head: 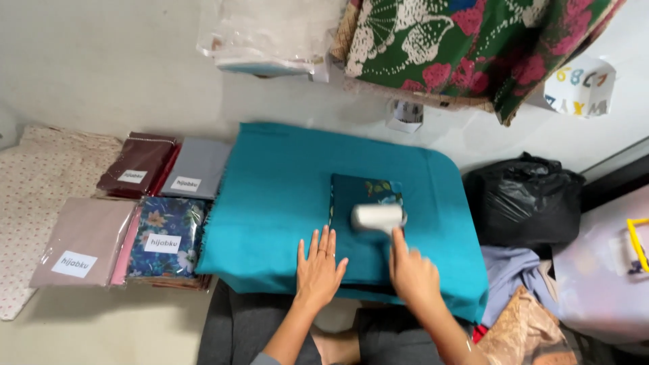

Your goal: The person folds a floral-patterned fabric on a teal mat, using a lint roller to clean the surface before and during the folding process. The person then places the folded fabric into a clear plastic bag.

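the white device (377, 217) is blurred, so its exact kind is hard to make out; it looks like a small roller or steamer head. its long axis lies left to right across the folded dark teal cloth (362, 230), and its handle, mostly hidden in the right hand (412, 276), runs back toward the person. the right hand is clamped around this handle, with the forefinger stretched along it. the device rests on the upper half of the folded cloth, near a small flower print at the cloth's far right corner.

the left hand (319, 270) lies flat with fingers spread apart, pressing the near left edge of the folded cloth, and holds nothing.

the folded cloth lies on a wide teal sheet (277, 196) that covers a low surface; the near edge is partly hidden by the arms.

to the left, four flat clear packages lie in two rows, each with a small white rectangular label: a dark red pack (137, 165), a grey pack (196, 169), a beige pack (84, 242) and a blue floral pack (165, 236).

to the right sits a black bag (524, 199). above, cut off by the frame, hangs a green and pink floral fabric (473, 40).
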